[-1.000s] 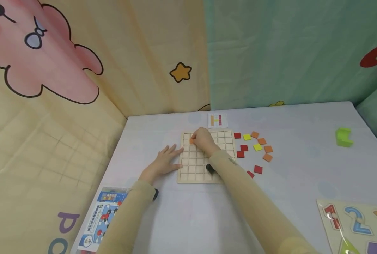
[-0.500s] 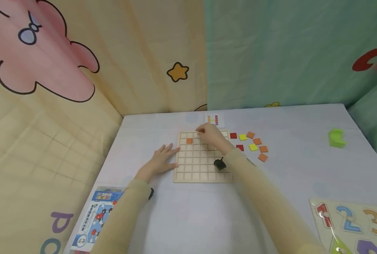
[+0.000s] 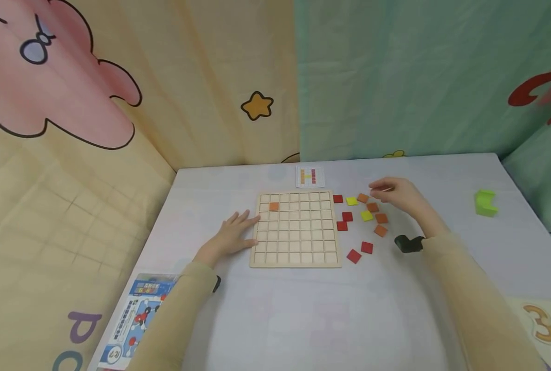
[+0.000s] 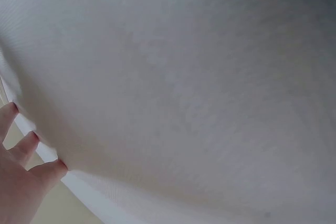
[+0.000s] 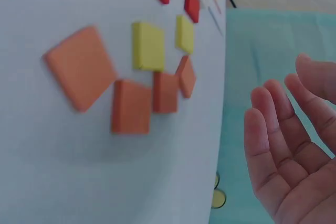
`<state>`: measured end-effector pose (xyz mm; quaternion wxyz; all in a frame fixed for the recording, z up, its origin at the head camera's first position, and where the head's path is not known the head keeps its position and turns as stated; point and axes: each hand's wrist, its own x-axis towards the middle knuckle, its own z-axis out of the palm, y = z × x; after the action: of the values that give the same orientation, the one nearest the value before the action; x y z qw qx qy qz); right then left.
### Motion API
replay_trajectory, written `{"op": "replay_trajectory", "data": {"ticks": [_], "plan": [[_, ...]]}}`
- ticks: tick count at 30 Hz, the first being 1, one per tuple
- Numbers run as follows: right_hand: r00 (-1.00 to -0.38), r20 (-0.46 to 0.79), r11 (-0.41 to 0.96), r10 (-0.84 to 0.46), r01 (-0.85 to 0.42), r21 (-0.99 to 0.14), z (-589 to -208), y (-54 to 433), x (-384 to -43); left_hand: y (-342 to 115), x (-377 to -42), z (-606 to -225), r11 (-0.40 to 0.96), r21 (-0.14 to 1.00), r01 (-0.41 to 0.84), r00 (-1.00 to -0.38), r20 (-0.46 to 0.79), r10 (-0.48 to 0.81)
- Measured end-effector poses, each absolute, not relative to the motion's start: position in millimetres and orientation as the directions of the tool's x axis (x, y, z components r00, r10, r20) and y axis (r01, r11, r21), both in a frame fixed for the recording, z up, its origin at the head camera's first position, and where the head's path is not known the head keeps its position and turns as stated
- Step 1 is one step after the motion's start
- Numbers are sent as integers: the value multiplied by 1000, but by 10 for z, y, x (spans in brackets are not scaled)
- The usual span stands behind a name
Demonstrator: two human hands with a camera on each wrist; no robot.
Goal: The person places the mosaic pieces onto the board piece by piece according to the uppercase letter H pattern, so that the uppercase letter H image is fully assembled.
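A wooden grid board (image 3: 298, 231) lies on the table, with one orange square tile (image 3: 273, 206) in a cell near its upper left corner. My left hand (image 3: 231, 234) rests at the board's left edge, fingers spread, fingertips on the rim. My right hand (image 3: 400, 196) hovers over the loose tiles to the right of the board, nearest an orange tile (image 3: 363, 198). In the right wrist view that hand (image 5: 294, 150) has relaxed fingers, nothing between them. Several orange tiles (image 5: 79, 69), two yellow tiles (image 5: 148, 45) and several red tiles (image 3: 366, 248) lie scattered there.
Behind the board lies a pattern card (image 3: 310, 176). A green block (image 3: 486, 203) stands far right, a number puzzle board (image 3: 526, 309) at front right. A blue-and-white package (image 3: 138, 314) lies front left. Curtains (image 3: 187, 77) hang behind the table.
My right hand has left the orange tile in its cell and moved right, off the board to above the loose tiles. The left hand stays at the board's edge.
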<state>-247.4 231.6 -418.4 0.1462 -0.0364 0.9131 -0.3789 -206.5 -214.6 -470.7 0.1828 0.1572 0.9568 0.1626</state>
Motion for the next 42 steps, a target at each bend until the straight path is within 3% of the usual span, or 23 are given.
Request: {"op": "replay_trajectory", "data": {"ticks": [9, 31, 42], "plan": [[-942, -300, 716, -147, 108, -690, -4357, 2636, -2349, -2157, -2055, -4675, 901, 369, 231, -886, -302, 351], [-921, -366, 798, -134, 119, -590, -4626, 2564, -2327, -2149, -2074, -4691, 901, 372, 224, -880, -320, 351], [-932, -328, 829, -156, 57, -556, -4626, 2530, -2343, -2155, -2076, -4692, 901, 371, 226, -875, -328, 355]]}}
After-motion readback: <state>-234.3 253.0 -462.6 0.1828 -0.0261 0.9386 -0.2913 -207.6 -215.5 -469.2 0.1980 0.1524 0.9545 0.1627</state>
